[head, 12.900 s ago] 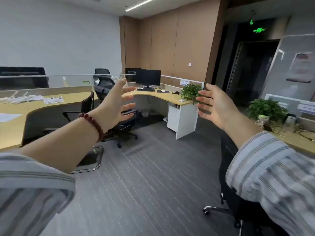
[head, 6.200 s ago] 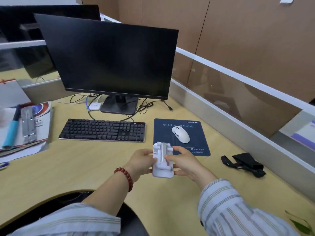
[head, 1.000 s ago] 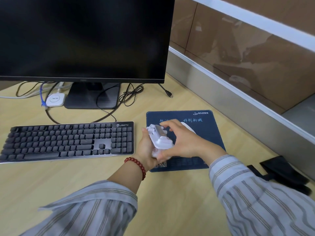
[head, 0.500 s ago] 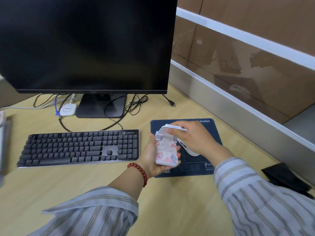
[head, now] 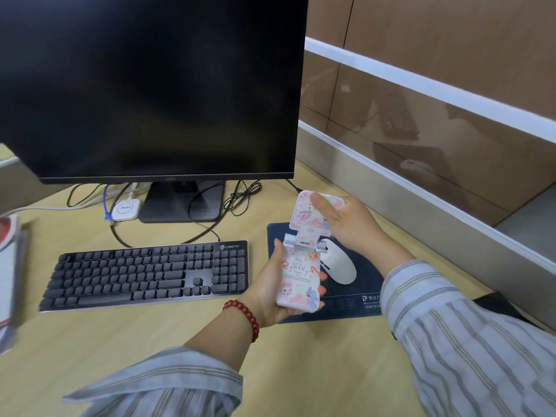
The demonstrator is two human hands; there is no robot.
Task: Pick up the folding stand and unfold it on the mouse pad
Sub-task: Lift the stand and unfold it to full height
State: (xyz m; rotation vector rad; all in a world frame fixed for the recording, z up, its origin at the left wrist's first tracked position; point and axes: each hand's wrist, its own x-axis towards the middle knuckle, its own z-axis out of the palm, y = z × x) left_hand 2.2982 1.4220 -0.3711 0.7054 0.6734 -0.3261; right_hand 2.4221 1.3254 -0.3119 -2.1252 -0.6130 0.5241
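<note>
The white folding stand (head: 301, 266), printed with pink cartoon pictures, is held in the air above the left part of the dark blue mouse pad (head: 346, 305). It is swung open almost flat. My left hand (head: 270, 287) grips its lower panel from below and the left. My right hand (head: 346, 221) pinches the upper panel near its top, thumb on the front face. A white mouse (head: 340, 266) lies on the pad just right of the stand.
A black keyboard (head: 147, 272) lies left of the pad. A dark monitor (head: 150, 85) on its stand (head: 180, 203) rises behind, with cables and a small white box (head: 125, 209). Papers (head: 9, 272) sit at far left, a glass partition (head: 421, 164) on the right.
The upper panel has swung up and away from the lower one, so the stand went from folded to nearly straight. My right hand rose with it; the left hand kept its hold.
</note>
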